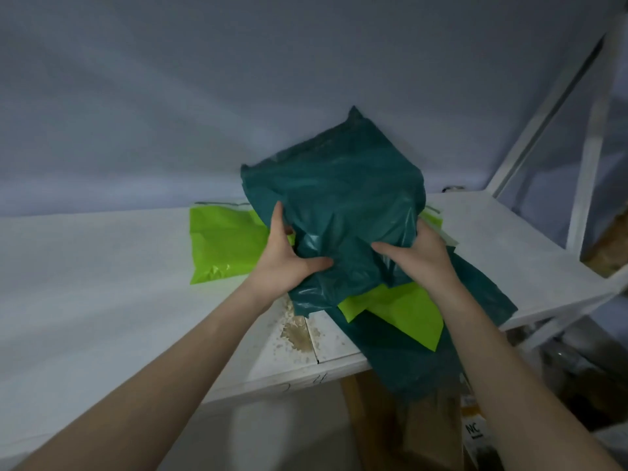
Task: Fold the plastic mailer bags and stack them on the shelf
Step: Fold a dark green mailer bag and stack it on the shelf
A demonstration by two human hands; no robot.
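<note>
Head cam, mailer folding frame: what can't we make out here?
- Head view: fingers of the left hand and right hand go under folds of the dark green bag; grip underneath hidden.
- Count of bags in the pile: the green bag covers where the lime bags overlap.
- Lower dark green bag hangs past the shelf edge; its end is lost in shadow.
- Box label bottom right: too small and cut off by the right arm.

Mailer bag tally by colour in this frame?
Dark green mailer bags: 2, one held by left hand and right hand at, one hanging over the shelf edge
Lime green mailer bags: 2, at and
Total: 4 visible
</note>
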